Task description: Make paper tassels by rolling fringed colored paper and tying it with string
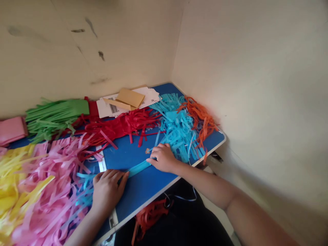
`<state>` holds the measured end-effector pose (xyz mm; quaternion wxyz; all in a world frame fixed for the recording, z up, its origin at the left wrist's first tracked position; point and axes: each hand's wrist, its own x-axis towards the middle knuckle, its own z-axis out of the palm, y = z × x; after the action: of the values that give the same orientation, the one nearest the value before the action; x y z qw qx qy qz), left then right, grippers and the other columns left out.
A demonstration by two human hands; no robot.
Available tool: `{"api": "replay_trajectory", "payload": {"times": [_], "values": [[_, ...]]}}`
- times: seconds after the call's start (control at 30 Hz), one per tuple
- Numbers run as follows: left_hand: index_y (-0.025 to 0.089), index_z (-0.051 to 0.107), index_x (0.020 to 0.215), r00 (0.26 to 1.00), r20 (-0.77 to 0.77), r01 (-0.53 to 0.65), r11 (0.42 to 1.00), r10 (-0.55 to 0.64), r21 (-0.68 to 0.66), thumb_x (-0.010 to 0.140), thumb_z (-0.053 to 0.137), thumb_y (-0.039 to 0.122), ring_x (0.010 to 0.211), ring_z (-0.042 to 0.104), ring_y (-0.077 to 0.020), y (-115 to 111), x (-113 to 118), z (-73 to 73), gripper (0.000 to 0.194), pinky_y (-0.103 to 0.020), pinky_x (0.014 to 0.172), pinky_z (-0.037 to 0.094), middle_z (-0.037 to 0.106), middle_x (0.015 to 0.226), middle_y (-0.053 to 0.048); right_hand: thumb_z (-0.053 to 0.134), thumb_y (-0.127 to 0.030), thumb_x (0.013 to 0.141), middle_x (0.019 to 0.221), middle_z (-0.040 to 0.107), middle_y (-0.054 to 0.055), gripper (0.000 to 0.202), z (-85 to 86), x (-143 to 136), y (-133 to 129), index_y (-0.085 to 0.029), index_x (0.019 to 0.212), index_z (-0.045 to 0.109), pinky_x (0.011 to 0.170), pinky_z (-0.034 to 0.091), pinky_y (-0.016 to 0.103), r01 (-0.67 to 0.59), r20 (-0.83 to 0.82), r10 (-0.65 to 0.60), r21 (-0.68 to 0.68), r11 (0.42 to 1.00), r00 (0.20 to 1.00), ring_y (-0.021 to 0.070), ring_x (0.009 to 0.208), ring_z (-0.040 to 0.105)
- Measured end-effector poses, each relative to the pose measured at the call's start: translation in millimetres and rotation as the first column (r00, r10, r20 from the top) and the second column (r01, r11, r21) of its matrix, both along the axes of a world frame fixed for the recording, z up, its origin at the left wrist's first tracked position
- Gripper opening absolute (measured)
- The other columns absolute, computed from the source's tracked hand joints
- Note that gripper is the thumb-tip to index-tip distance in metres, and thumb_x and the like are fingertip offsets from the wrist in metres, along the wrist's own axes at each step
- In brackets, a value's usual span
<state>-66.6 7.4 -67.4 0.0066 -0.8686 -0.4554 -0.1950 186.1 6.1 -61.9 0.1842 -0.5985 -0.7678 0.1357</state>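
Observation:
A narrow folded band of light blue tissue paper (pixel 139 168) stretches between my two hands, low over the blue table. My left hand (pixel 109 187) is closed over its left end, fingers bent and thumb against it. At the other end, the fingers of my right hand (pixel 163 158) pinch the band. Fringed blue strips (pixel 85 186) poke out left of my left hand. Just beyond my right hand lies a heap of light blue fringed tissue (pixel 179 128).
Orange fringe (pixel 202 118) lies at the table's right end. Red (pixel 123 124), green (pixel 56 114), pink (pixel 51 184) and yellow (pixel 12 181) fringe cover the back and left. Cardboard (pixel 130 98) rests on white sheets (pixel 105 108). Orange strips (pixel 151 217) hang below the table edge (pixel 143 205).

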Motion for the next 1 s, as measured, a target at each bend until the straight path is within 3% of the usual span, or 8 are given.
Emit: {"api": "replay_trajectory", "payload": {"times": [0.3,0.43,0.53,0.63,0.73,0.8,0.9,1.0], "values": [[0.022,0.065,0.06,0.972,-0.225,-0.084,0.993,0.063,-0.083,0.096,0.039,0.048,0.067,0.064,-0.0241,7.8,5.5,2.8,0.051,-0.04,0.073,0.036,0.066,0.059,-0.003,0.066,-0.041,0.086,0.082,0.068,0.002,0.026,-2.2,-4.4,2.3,-0.021,0.071,0.069,0.077,0.027,0.036,0.041,0.117,-0.043,0.022,0.999,0.992,0.0202,0.086,0.053],[0.024,0.071,0.087,0.984,-0.172,-0.027,0.993,0.047,0.119,0.095,0.049,0.036,0.08,0.066,-0.0249,2.6,6.9,9.5,0.027,-0.046,0.089,0.037,0.074,0.081,-0.005,0.063,-0.038,0.09,0.099,0.068,0.007,0.019,11.2,-2.6,-7.4,-0.021,0.091,0.068,0.085,0.028,0.04,0.078,0.169,-0.111,0.194,0.978,0.979,0.0232,0.096,0.053],[0.03,0.071,0.092,0.977,-0.183,0.154,0.959,-0.111,0.238,0.092,0.046,0.015,0.096,0.064,-0.0262,-2.6,10.4,18.0,0.03,-0.052,0.102,0.029,0.075,0.095,-0.003,0.057,-0.029,0.095,0.103,0.067,0.007,0.013,14.6,-5.4,-16.1,-0.02,0.097,0.066,0.09,0.026,0.042,-0.209,0.258,0.129,0.313,0.926,0.958,0.0227,0.101,0.053],[0.027,0.071,0.087,0.97,-0.162,0.217,0.949,-0.183,0.231,0.09,0.045,0.013,0.094,0.064,-0.0264,-5.9,16.5,23.3,0.029,-0.052,0.104,0.028,0.075,0.088,-0.002,0.051,-0.024,0.098,0.087,0.067,0.004,0.02,5.9,-6.3,-14.2,-0.017,0.086,0.065,0.087,0.027,0.04,-0.462,0.351,0.355,0.292,0.838,0.866,0.0189,0.088,0.054],[0.022,0.071,0.086,0.976,-0.122,0.207,0.95,-0.182,0.233,0.09,0.052,0.025,0.092,0.064,-0.027,-5.9,23.5,23.5,0.02,-0.052,0.104,0.029,0.075,0.086,-0.004,0.044,-0.014,0.099,0.085,0.067,0.003,0.026,-1.5,-4.6,-2.8,-0.018,0.086,0.065,0.084,0.027,0.039,-0.492,0.361,0.381,0.296,0.819,0.851,0.0169,0.083,0.055],[0.02,0.071,0.086,0.978,-0.114,0.196,0.952,-0.174,0.233,0.09,0.054,0.03,0.09,0.064,-0.027,-4.2,26.7,22.5,0.02,-0.051,0.102,0.031,0.074,0.085,-0.005,0.045,-0.016,0.099,0.085,0.068,0.003,0.026,0.2,-4.7,3.9,-0.018,0.083,0.066,0.082,0.027,0.039,-0.471,0.328,0.38,0.271,0.839,0.865,0.0173,0.082,0.055],[0.021,0.07,0.083,0.979,-0.1,0.195,0.952,-0.175,0.236,0.092,0.053,0.025,0.087,0.064,-0.0251,-1.8,27.6,21.1,0.02,-0.05,0.101,0.031,0.074,0.082,-0.003,0.052,-0.026,0.096,0.087,0.068,0.005,0.02,7.4,-9.4,6.3,-0.018,0.084,0.066,0.081,0.027,0.039,-0.418,0.284,0.351,0.223,0.881,0.892,0.0193,0.086,0.055],[0.024,0.071,0.082,0.974,-0.13,0.21,0.948,-0.183,0.239,0.092,0.052,0.018,0.087,0.065,-0.024,-3.3,22.0,17.7,0.022,-0.049,0.098,0.032,0.075,0.082,-0.001,0.054,-0.032,0.095,0.095,0.069,0.007,0.018,7.0,-12.5,2.8,-0.018,0.093,0.066,0.084,0.027,0.04,-0.465,0.319,0.38,0.259,0.847,0.868,0.0212,0.093,0.054]]}}
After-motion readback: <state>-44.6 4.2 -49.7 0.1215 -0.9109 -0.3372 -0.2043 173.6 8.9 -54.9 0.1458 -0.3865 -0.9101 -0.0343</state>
